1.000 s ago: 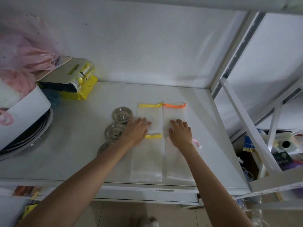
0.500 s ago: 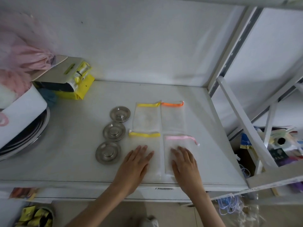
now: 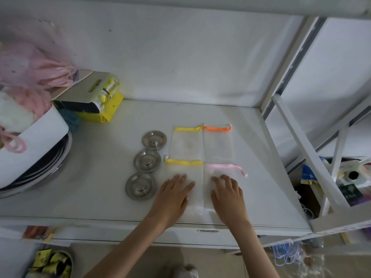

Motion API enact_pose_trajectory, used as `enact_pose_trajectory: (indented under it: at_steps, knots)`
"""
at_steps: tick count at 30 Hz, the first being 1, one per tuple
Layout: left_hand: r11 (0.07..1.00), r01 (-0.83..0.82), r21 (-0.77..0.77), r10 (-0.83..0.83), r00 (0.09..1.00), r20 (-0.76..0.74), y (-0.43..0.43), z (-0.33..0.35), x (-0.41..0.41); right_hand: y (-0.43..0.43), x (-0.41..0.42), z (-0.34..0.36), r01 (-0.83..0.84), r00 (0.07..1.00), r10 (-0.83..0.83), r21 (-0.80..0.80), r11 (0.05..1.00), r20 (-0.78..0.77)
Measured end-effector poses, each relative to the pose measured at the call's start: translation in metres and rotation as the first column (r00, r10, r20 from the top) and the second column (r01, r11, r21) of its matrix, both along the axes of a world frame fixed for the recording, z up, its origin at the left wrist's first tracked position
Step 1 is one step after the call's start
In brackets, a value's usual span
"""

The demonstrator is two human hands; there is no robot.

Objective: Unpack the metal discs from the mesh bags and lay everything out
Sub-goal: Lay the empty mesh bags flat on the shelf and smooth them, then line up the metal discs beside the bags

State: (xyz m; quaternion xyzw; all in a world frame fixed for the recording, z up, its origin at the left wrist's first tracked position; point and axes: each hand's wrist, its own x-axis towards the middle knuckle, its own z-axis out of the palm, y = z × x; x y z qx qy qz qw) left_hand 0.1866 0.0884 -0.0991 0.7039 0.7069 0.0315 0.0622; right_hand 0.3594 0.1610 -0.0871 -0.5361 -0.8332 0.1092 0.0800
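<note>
So that the emptied mesh bags lie smooth beside the three metal discs [image 3: 148, 160], left hand [image 3: 172, 194] and right hand [image 3: 227, 192] are pressed flat, grip released, on the yellow-trimmed bag [image 3: 192, 173] and pink-trimmed bag [image 3: 208, 183].

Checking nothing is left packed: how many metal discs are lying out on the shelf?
3, in a column left of the mesh bags: far disc, middle disc, near disc beside the left hand. The bags look flat and empty.

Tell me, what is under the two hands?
The left hand lies flat on the yellow-ribbon bag, the right hand on the pink-ribbon bag. Both bags look flat and empty; the parts beneath the palms are covered.
</note>
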Motion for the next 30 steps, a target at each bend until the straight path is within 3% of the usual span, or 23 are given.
enact_pose_trajectory:
  at_steps: [5,11,16,20,30]
  knots:
    - [0.993,-0.005,0.117,0.009,1.000,-0.029,0.001,0.013,-0.010,0.011,-0.018,0.023,0.036,0.997,-0.036,-0.005,0.999,-0.071]
    - [0.960,-0.235,0.156,0.222,0.970,0.094,-0.008,0.024,-0.053,0.029,-0.101,0.041,-0.230,0.943,0.223,0.000,0.973,-0.245]
    - [0.948,-0.310,0.069,0.306,0.950,0.065,-0.010,0.012,-0.082,0.049,-0.178,0.027,-0.407,0.905,0.396,-0.045,0.912,-0.152]
    - [0.950,-0.311,0.038,0.307,0.948,0.083,-0.012,0.010,-0.085,0.053,-0.207,0.011,-0.418,0.908,0.416,-0.093,0.904,-0.044]
    - [0.944,-0.330,-0.019,0.330,0.944,0.015,-0.006,0.016,-0.090,0.060,-0.208,0.013,-0.430,0.896,0.417,-0.072,0.900,-0.152]
